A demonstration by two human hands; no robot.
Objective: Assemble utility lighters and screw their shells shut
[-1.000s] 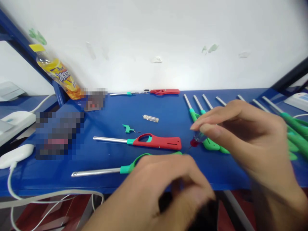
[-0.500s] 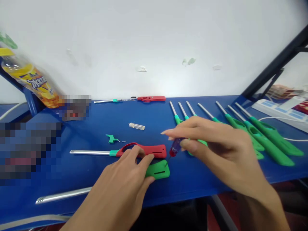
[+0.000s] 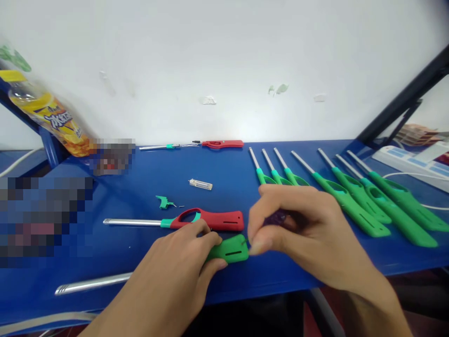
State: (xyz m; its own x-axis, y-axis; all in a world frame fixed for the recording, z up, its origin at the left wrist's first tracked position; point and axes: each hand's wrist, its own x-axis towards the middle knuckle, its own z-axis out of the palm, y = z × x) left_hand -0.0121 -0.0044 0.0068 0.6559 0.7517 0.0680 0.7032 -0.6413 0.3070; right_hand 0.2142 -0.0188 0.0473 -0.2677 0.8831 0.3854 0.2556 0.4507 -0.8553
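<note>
My left hand [image 3: 178,267] grips a green lighter [image 3: 235,249] near the table's front edge; its metal tube [image 3: 93,283] comes out to the left beyond my wrist. My right hand [image 3: 298,229] is closed around a small purple screwdriver [image 3: 275,218], mostly hidden by the fingers, at the right end of the green handle. Just behind my left hand lies a red lighter [image 3: 224,220] with a metal tube. A small teal trigger piece [image 3: 163,202] and a clear fuel tank [image 3: 200,184] lie farther back.
Several green lighters [image 3: 351,203] lie side by side at the right, by a white power strip [image 3: 410,161]. Along the wall are a red lighter body [image 3: 222,144] and a separate tube [image 3: 157,147]. A yellow-capped bottle [image 3: 52,117] leans at the far left.
My right hand has come lower and closer to the green handle, its fingers curling further over the screwdriver. My left hand keeps its grip on the green lighter. The view has shifted slightly.
</note>
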